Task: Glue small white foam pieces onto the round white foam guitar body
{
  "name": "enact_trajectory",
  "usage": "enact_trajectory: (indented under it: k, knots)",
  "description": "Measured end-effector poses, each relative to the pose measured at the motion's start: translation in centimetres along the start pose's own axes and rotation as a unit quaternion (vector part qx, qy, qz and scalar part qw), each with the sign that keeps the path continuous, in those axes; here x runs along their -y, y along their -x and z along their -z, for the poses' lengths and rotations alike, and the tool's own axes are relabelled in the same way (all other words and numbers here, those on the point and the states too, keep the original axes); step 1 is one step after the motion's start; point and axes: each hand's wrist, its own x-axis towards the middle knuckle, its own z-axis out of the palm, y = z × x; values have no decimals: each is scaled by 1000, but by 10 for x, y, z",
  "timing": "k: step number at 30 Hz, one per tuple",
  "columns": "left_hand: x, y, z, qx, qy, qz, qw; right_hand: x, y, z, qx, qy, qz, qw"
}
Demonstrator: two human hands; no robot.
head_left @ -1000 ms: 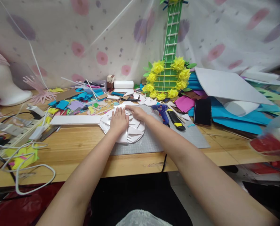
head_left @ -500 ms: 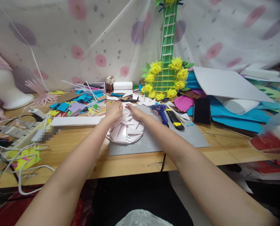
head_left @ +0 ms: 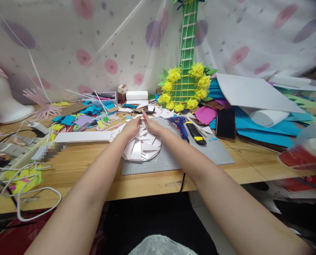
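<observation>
A white guitar-shaped craft (head_left: 147, 148) lies on the grey cutting mat (head_left: 152, 170); its round body is covered with overlapping angular white pieces. A long white neck (head_left: 83, 137) stretches from it to the left. My left hand (head_left: 131, 128) is curled over the far left part of the round body. Opposite it, my right hand (head_left: 151, 126) rests on the far right part, one finger stretched forward. Both hands hold the body between them, close together, and the undersides of the fingers are hidden. Just right of my right hand lie a blue glue gun (head_left: 181, 126) and a yellow-and-black utility knife (head_left: 196, 133).
A green paper guitar (head_left: 185, 81) with yellow flowers stands against the curtain. Paper scraps (head_left: 91, 109) cover the back left. A phone (head_left: 225, 123), a white board (head_left: 258, 90) and blue sheets (head_left: 264, 132) lie right. Cables (head_left: 38, 187) and a power strip (head_left: 19, 159) are left.
My hands have shifted slightly on the white craft, and one right finger now points forward, apart from the left hand. The view has turned a little to the right.
</observation>
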Motion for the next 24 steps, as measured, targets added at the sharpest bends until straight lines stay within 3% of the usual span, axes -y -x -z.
enact_trajectory:
  k: [7, 15, 24]
  knots:
    - [-10, 2, 4, 12, -59, 3, 998, 0, 2, -2, -17, -6, 35, 999]
    - [-4, -1, 0, 9, -81, -61, 995, -6, 20, 17, 20, 40, 16, 999]
    - [-6, -2, 3, 4, -74, -61, 995, -8, 35, 18, 22, 10, 28, 999]
